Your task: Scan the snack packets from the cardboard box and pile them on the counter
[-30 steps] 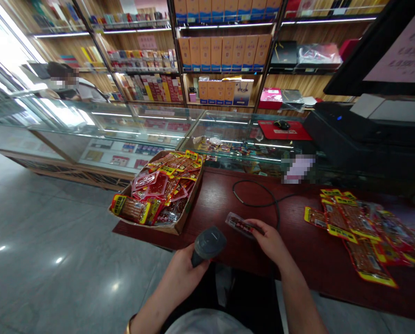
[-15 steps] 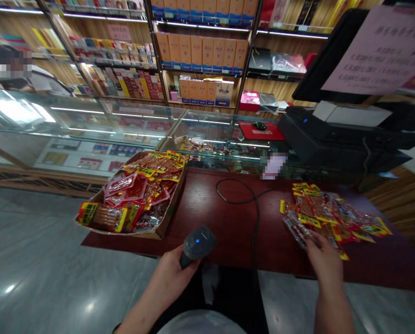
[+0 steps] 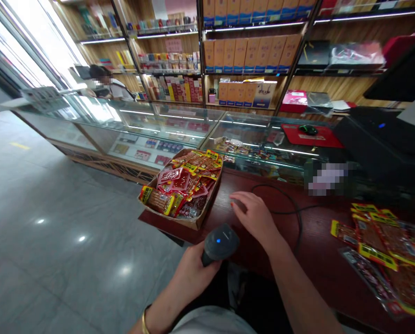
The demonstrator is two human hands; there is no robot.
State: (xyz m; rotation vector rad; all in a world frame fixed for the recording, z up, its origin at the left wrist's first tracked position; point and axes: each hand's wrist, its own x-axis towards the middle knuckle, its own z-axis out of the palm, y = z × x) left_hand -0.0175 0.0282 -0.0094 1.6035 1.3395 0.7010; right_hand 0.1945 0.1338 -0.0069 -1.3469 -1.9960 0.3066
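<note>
My left hand is wrapped round the handle of a dark barcode scanner, whose blue light is lit. The scanner is over the front edge of the dark red table. My right hand reaches across the table with nothing visible in it, thumb apart from the fingers. It is just right of a cardboard box filled with packaged snacks in red, yellow and clear wrappers. At the right lies a loose pile of similar snack packets, with a clear packet at its near side.
A black cable loops over the table. Behind are glass display counters, a mouse on a red mat and dark checkout equipment. A person is behind the far counter; stocked shelves line the wall.
My right hand has let go of the clear packet by the right pile and moved left toward the box. My view has swung left. The scanner stays in my left hand.
</note>
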